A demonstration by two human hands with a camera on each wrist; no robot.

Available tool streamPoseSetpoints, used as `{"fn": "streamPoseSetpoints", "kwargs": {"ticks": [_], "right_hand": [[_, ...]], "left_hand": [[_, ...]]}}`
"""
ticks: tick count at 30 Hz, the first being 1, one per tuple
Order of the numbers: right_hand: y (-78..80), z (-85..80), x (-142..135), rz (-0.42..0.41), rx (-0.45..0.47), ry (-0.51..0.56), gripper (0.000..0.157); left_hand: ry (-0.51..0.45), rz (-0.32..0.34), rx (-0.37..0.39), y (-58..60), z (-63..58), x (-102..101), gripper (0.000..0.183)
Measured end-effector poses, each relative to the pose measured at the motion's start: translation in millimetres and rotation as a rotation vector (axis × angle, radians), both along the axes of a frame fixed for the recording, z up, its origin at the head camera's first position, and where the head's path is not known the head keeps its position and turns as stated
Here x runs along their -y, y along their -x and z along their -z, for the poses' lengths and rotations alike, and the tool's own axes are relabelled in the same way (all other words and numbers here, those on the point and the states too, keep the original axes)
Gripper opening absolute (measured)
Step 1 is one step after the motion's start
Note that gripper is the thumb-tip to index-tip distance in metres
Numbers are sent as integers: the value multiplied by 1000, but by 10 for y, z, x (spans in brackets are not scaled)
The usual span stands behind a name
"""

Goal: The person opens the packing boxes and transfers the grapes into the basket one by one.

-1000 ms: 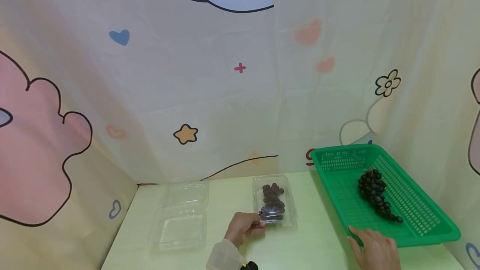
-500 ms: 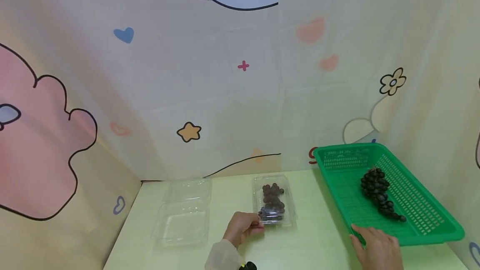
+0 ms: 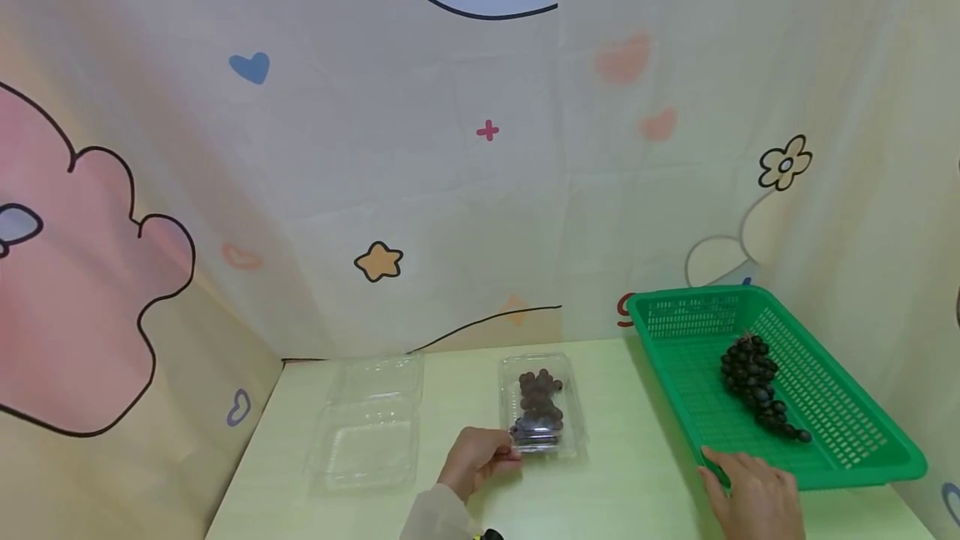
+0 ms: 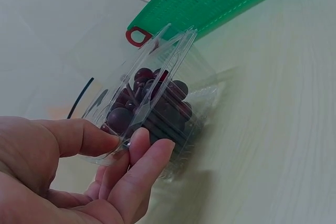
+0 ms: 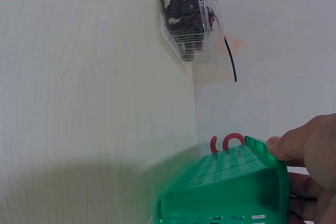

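My left hand [image 3: 478, 458] pinches the near left edge of a closed clear plastic clamshell box [image 3: 572, 432]. Dark grapes [image 3: 542, 400] lie inside that box; in the left wrist view, the thumb and fingertips [image 4: 164, 149] hold its rims together. At the right, my right hand [image 3: 757, 492] grips the near left rim of a green plastic basket [image 3: 675, 394], thumb on one side in the right wrist view and its other fingers partly hidden. A bunch of dark grapes [image 3: 752, 382] rests on the basket's floor, apart from the hand.
Left of the grape box, another clear clamshell [image 3: 367, 450] lies opened out on the pale wooden table [image 3: 615, 482]. A printed curtain [image 3: 450, 173] hangs behind and at both sides, close to the table's back edge.
The grape box has shifted slightly left and toward me, along with my left hand. My right hand keeps its grip on the basket rim. Early on, the head view turned a little.
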State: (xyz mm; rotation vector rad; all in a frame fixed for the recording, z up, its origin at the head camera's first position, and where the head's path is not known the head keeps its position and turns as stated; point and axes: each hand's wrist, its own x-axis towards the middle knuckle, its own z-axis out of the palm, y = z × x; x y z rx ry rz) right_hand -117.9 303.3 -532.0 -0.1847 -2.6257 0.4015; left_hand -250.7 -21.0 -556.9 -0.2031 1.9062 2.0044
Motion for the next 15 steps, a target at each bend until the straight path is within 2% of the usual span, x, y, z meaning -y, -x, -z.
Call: {"fn": "streamPoseSetpoints", "kwargs": {"ticks": [15], "right_hand": [[1,-50,16,1,23,12,23]], "left_hand": [[-53,8,1,-61,4,126,15]]}}
